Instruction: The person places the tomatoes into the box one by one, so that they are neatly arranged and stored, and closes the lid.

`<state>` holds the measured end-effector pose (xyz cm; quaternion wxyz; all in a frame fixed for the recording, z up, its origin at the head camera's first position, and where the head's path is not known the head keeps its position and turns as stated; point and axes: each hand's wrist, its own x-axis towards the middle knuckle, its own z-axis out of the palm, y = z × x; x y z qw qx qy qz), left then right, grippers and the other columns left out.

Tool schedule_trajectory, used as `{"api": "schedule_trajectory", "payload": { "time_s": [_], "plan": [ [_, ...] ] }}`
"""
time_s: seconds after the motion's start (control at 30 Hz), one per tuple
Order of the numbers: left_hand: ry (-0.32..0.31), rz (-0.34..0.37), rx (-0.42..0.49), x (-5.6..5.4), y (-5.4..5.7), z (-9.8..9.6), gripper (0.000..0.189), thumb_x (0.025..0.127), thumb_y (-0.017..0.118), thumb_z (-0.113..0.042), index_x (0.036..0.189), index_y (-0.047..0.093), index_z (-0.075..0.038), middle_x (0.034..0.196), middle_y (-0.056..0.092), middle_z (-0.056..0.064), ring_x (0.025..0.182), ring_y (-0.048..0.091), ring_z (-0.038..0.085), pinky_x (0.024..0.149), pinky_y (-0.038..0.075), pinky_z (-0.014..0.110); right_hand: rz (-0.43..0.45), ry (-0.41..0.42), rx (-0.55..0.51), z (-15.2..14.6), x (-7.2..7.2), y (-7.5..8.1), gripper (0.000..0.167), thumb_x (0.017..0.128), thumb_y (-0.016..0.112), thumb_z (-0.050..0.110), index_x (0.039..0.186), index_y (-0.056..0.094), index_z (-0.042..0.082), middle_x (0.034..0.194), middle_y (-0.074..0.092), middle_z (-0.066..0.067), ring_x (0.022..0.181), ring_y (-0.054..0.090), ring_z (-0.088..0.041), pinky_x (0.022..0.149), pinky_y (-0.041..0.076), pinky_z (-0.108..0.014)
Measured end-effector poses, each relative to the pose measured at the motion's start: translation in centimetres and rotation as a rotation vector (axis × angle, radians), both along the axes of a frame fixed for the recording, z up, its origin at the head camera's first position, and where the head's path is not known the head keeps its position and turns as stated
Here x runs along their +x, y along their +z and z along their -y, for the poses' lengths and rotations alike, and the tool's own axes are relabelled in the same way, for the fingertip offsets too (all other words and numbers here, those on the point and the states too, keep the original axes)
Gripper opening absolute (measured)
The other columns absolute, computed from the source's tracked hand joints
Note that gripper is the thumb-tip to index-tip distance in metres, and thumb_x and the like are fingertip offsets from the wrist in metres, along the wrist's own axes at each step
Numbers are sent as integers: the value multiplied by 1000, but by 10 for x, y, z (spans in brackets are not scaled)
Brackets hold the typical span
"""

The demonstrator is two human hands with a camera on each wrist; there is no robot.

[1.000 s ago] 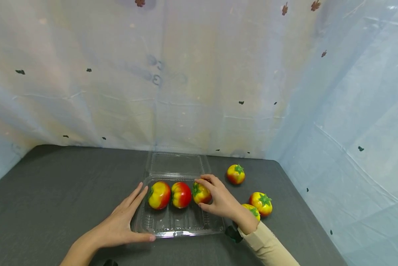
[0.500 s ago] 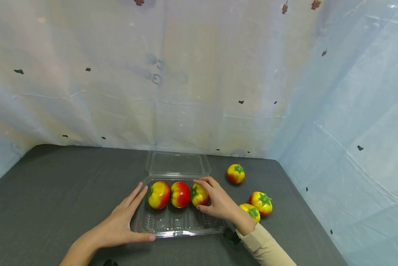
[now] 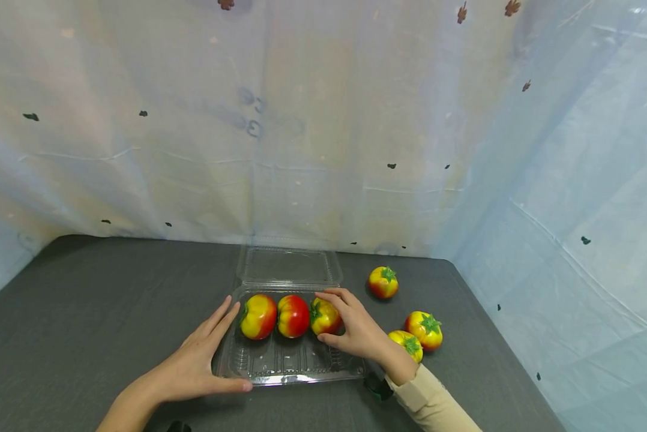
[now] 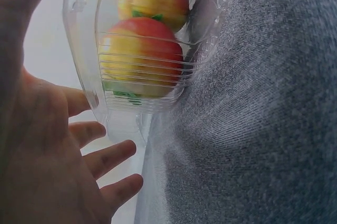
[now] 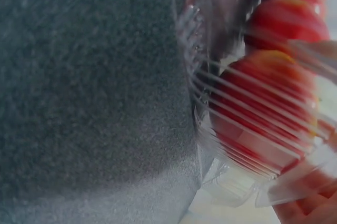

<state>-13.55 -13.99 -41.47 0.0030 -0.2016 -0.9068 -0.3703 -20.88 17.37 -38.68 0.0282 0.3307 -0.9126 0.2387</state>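
Observation:
A clear plastic clamshell box (image 3: pixel 296 379) lies opened on the table, its lid (image 3: pixel 287 267) folded back. Three red-and-yellow tomatoes stand in a row along its far side: a left tomato (image 3: pixel 258 317), a middle tomato (image 3: pixel 293 316) and a right tomato (image 3: pixel 325 315). Around the right tomato curl the fingers and thumb of my right hand (image 3: pixel 360 329). My left hand (image 3: pixel 194 367) rests along the box's left rim, fingers and thumb spread. The left wrist view shows those fingers (image 4: pixel 113 158) straight by the box's ribbed wall.
Right of the box, three more tomatoes sit on the dark grey table (image 3: pixel 113 318): a back tomato (image 3: pixel 383 283), a right-hand tomato (image 3: pixel 425 332) and a front tomato (image 3: pixel 407 345) partly behind my right wrist. Pale plastic sheeting (image 3: pixel 312 132) hangs behind and at the right.
My right hand and the right tomato have shifted slightly left, closer to the middle tomato. Over the last half second there is hardly any motion. The left hand stays put.

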Motion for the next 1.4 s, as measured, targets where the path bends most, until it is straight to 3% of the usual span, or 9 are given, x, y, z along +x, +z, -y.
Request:
{"api": "schedule_trajectory", "payload": {
  "time_s": [0.53,1.13,1.4],
  "plan": [
    [-3,-4,-12,-1,0,2,120,66,78,-61,155,13,-14,162,5,13,135,26,54,89,28,78,-5,-93,-63,-19,9,7,59,84,74,28,137,51,17,144,41,-15,127,44,-38,101,40,-58],
    [-6,-26,-18,-1,-2,1,120,65,80,-59,155,14,-13,161,7,15,135,27,53,88,30,78,47,-201,-27,-48,17,11,59,86,71,35,138,51,17,147,40,-11,131,41,-37,103,35,-61],
    [-10,-13,-10,-1,-2,0,120,66,80,-58,155,14,-13,161,6,15,135,25,55,88,28,79,23,-211,-17,-62,19,10,58,87,69,36,138,51,15,145,41,-14,128,44,-36,101,37,-61]
  ]
}}
